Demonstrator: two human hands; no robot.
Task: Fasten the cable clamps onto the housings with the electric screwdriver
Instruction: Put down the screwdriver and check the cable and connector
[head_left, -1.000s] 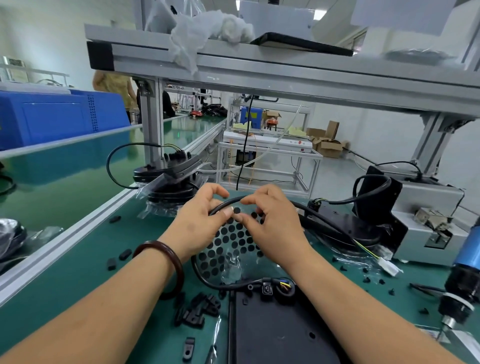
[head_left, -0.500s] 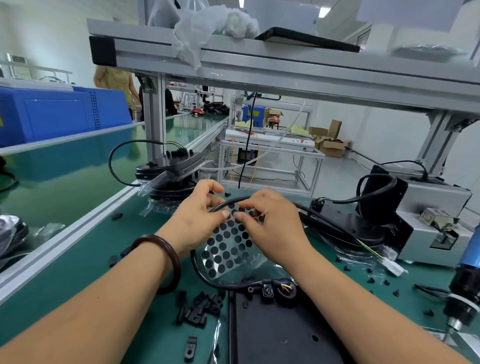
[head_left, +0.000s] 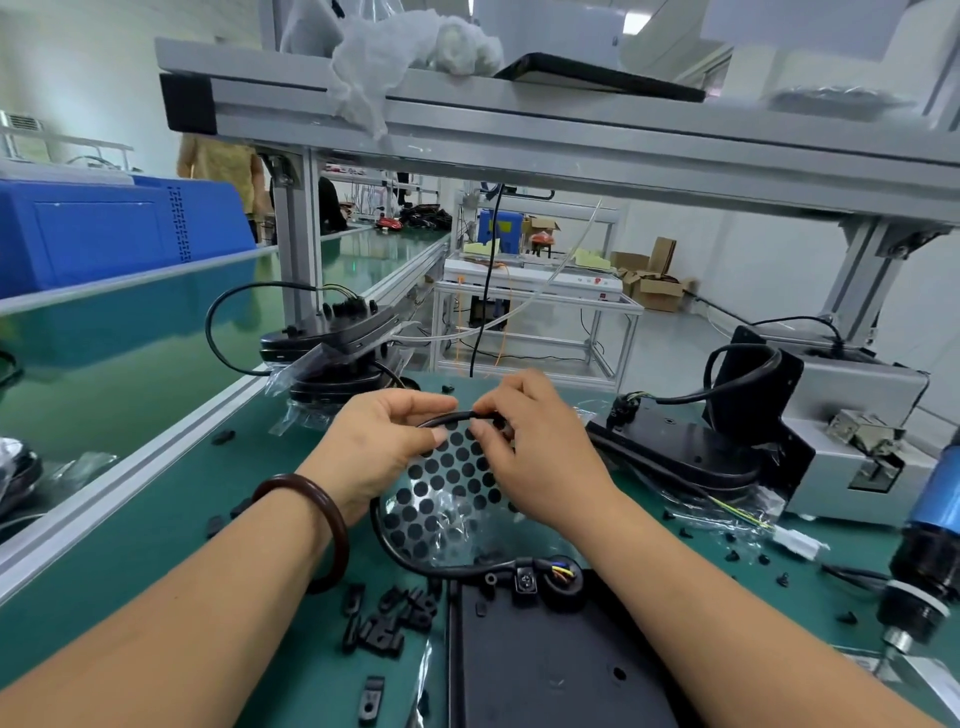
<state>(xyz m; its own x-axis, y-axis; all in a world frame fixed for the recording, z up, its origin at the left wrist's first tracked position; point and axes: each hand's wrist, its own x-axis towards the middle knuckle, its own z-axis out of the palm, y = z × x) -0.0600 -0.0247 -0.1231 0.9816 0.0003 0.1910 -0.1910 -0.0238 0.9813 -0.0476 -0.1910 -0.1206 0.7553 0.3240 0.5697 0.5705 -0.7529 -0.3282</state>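
A black housing (head_left: 545, 660) lies flat on the green bench in front of me. A black cable (head_left: 387, 540) loops up from its far edge, where a cable clamp (head_left: 524, 579) with a screw sits beside coloured wire ends. My left hand (head_left: 374, 447) and my right hand (head_left: 540, 457) both pinch the top of the cable loop, fingertips close together, above a clear sheet of black dots (head_left: 447, 499). Several loose black clamps (head_left: 387, 618) lie left of the housing. The blue electric screwdriver (head_left: 930, 566) hangs at the far right, held by neither hand.
Stacked housings in plastic bags (head_left: 332, 358) sit at the back left, more housings with cables (head_left: 691, 447) at the right. A grey screw feeder box (head_left: 857, 441) stands behind them. Small black screws (head_left: 737, 551) are scattered on the mat. An aluminium shelf frame (head_left: 519, 135) spans overhead.
My hands stay on the cable loop; the right hand's fingers have shifted slightly along the cable toward the left hand. The view moved a little.
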